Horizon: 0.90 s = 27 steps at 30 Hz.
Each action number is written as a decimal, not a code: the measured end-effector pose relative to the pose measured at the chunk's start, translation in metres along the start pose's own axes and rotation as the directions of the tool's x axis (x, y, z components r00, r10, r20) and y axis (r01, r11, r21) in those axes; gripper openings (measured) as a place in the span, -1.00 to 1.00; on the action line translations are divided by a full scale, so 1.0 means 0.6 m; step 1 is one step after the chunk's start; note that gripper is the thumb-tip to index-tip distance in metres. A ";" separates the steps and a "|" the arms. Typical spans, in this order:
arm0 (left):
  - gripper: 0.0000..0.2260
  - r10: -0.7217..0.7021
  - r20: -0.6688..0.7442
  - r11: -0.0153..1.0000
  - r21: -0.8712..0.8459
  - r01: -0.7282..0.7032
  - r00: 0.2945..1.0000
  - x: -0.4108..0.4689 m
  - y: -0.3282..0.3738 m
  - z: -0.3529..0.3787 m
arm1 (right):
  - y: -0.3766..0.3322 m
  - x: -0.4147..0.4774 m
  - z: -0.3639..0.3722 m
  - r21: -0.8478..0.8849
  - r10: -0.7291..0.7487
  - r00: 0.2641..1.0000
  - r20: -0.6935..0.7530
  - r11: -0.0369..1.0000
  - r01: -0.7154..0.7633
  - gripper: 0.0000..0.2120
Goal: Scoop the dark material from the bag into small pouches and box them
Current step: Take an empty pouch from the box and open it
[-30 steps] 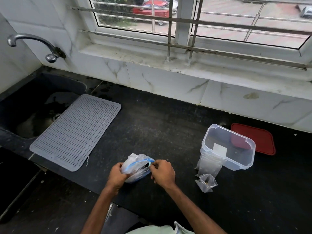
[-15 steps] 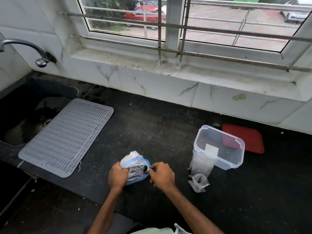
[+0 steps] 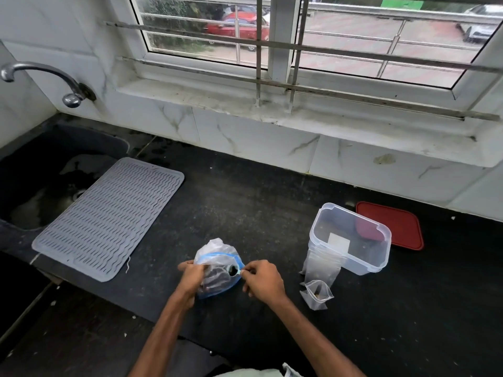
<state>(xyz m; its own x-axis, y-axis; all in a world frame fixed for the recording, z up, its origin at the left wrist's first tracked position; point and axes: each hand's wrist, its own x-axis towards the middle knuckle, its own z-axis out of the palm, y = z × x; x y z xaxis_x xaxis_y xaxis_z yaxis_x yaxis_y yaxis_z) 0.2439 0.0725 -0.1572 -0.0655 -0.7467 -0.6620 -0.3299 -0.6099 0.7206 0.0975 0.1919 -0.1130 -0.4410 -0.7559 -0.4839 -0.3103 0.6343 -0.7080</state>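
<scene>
Head view: left hand (image 3: 192, 277) and right hand (image 3: 261, 280) both pinch blue-rimmed clear plastic bag (image 3: 217, 263) of dark material on black counter (image 3: 245, 208); white label (image 3: 338, 242) on clear plastic box (image 3: 351, 240) unreadable.

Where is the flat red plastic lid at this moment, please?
The flat red plastic lid lies on the black counter, far right, behind the clear plastic box.

Bag (image 3: 217, 270) lies between mat (image 3: 109, 219) at left and box (image 3: 351, 240) at right.
</scene>
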 end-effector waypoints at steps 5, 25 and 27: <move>-0.58 0.194 -0.272 0.966 0.222 -0.135 0.943 -0.024 0.021 0.031 | 0.000 -0.009 -0.036 0.301 0.080 0.987 0.136 0.946 -0.118 -0.86; -0.55 0.560 0.502 0.598 0.305 -0.741 0.659 -0.189 -0.060 0.206 | 0.160 -0.155 -0.263 0.189 0.060 0.989 -0.138 0.981 -0.034 -0.86; -0.61 0.506 0.560 0.629 0.281 -0.725 0.656 -0.194 -0.077 0.228 | 0.177 -0.151 -0.252 0.069 0.045 0.984 -0.173 0.997 -0.033 -0.88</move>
<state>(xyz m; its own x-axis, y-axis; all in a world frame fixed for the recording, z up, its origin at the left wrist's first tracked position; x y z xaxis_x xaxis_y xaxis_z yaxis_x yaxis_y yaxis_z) 0.1378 0.2240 -0.1419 -0.7370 -0.6500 -0.1853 -0.4248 0.2321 0.8750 -0.0231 0.3520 -0.0665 -0.5937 -0.6872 -0.4187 -0.2365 0.6463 -0.7255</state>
